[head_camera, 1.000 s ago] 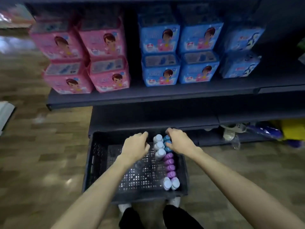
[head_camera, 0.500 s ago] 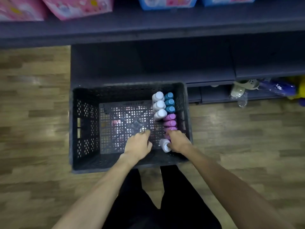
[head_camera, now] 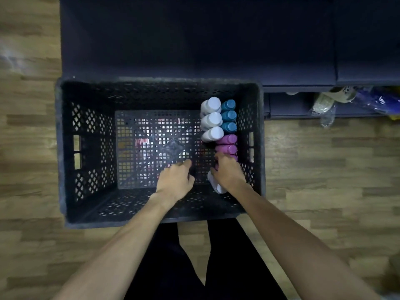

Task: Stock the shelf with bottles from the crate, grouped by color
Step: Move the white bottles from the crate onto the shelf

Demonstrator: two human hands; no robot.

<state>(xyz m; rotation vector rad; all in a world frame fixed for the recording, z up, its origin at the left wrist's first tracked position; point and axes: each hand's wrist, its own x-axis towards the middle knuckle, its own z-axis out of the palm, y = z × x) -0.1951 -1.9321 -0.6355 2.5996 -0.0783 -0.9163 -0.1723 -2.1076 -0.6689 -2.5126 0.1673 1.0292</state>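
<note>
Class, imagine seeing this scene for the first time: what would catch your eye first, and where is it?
The bright bottle caps stand out against the dark crate: white bottles beside teal bottles, with purple bottles just nearer, all along the crate's right side. Next come the two bare arms reaching in, the right hand on the nearest bottles, the left hand over the bare crate floor.

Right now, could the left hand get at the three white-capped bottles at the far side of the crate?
Probably yes. The left hand is already inside the crate, holding nothing, and only bare crate floor lies between it and the white-capped bottles. The right hand is busy nearer, off that path.
</note>
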